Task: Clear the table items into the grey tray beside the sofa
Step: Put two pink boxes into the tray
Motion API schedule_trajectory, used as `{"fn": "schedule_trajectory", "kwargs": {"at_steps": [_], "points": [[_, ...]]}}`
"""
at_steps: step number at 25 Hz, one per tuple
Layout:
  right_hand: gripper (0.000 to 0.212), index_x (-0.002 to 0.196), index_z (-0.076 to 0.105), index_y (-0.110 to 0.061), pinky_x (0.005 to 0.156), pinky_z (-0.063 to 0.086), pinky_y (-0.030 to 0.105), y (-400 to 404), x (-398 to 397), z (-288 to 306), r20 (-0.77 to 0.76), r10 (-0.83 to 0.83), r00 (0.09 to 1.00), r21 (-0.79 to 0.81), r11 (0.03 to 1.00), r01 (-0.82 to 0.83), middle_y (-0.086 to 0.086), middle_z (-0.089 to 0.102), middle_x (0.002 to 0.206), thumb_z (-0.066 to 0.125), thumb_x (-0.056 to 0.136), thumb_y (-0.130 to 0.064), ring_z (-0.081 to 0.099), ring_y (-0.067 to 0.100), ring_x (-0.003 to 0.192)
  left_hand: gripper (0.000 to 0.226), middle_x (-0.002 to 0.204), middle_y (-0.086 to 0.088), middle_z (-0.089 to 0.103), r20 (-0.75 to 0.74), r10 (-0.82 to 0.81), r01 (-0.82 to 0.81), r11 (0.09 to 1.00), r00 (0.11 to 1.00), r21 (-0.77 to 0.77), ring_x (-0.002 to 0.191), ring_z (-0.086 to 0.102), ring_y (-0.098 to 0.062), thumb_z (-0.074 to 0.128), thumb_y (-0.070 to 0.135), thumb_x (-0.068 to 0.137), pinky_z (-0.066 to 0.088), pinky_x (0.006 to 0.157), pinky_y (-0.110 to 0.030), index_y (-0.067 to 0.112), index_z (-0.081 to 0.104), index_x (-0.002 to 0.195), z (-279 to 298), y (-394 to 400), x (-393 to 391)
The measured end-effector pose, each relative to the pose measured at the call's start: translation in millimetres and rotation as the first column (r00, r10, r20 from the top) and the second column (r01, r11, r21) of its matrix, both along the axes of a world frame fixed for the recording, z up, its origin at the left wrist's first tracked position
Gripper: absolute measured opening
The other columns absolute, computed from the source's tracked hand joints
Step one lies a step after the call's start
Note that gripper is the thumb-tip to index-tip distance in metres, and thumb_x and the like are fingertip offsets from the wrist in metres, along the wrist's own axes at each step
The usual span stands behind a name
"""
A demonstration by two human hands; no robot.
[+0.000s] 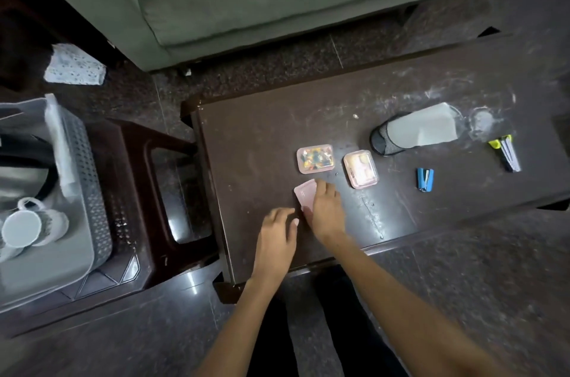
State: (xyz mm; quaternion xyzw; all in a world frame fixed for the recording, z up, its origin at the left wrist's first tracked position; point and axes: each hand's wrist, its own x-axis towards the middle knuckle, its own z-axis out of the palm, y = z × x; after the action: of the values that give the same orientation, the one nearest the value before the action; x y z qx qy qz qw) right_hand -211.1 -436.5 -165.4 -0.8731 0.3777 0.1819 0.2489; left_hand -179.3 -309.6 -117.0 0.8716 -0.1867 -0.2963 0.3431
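On the dark brown table [262, 136] my right hand [327, 210] lies over a small pink box [303, 193], fingers curled around it. My left hand [277, 238] rests beside it on the table, fingertips near the box's near end, holding nothing. Beyond them sit two more pink-rimmed clear boxes, one with colourful bits [315, 158] and one with pale contents [361, 169]. Further right lie a blue stapler [425, 180], a tipped black mesh holder with white paper [413, 133] and a bundle of yellow-capped pens [505, 151]. The grey tray [83, 167] stands at the left on a stool.
The tray holds white cups [30, 227] and a dark round object. It rests on a dark brown plastic stool [148, 191] left of the table. A grey-green sofa [262, 0] fills the top. A patterned cloth [74, 66] lies on the floor beside it.
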Motion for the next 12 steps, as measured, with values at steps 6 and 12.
{"fn": "schedule_trajectory", "kwargs": {"at_steps": [6, 12], "points": [[0.018, 0.103, 0.064, -0.023, 0.060, 0.057, 0.027, -52.2, -10.1, 33.9, -0.143, -0.585, 0.798, 0.832, 0.366, 0.417, 0.008, 0.065, 0.107, 0.060, 0.085, -0.024, 0.065, 0.014, 0.082, 0.052, 0.127, -0.008, 0.059, -0.600, 0.291, -0.402, 0.914, 0.745, -0.056, 0.112, 0.059, -0.019, 0.062, 0.023, 0.090, 0.052, 0.089, -0.031, 0.012, 0.044, 0.138, -3.1, -28.7, 3.5], [0.035, 0.090, 0.064, 0.002, 0.064, 0.059, 0.046, -73.1, -11.3, 45.6, 0.120, -0.382, 0.916, 0.594, 0.767, 0.241, 0.017, 0.066, 0.083, 0.049, 0.097, -0.030, 0.066, 0.028, 0.076, 0.035, 0.116, -0.012, 0.067, -0.806, 0.425, -0.782, 0.619, 0.411, -0.072, 0.105, 0.064, -0.021, 0.063, 0.015, 0.089, 0.058, 0.077, -0.030, 0.007, 0.058, 0.123, 0.7, -66.3, -4.9]]}}
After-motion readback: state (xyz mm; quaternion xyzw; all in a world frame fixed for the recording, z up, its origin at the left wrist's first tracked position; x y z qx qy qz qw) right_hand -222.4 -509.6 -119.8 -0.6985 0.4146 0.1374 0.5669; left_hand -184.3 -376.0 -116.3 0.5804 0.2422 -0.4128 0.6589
